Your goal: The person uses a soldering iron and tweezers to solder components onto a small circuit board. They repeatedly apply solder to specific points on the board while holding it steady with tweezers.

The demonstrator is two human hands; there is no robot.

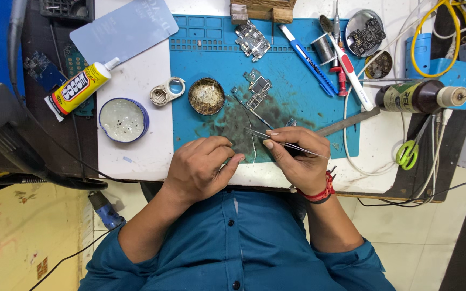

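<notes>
Head view of a repair desk (136, 156) covered in part by a blue work mat (308, 108). The right hand (300, 156) pinches slim metal tweezers (276, 139), their tips pointing left over the stained near part of the mat; whether the tips hold any part cannot be told. The left hand (203, 167) lies curled beside them, its grip loosely closed with no object visible in it. Small circuit boards (258, 89) lie bare and apart further up the mat, near a round flux tin (206, 96). Judged from this, disassembly is done; fine board work appears in progress, reassembly not begun.
</notes>
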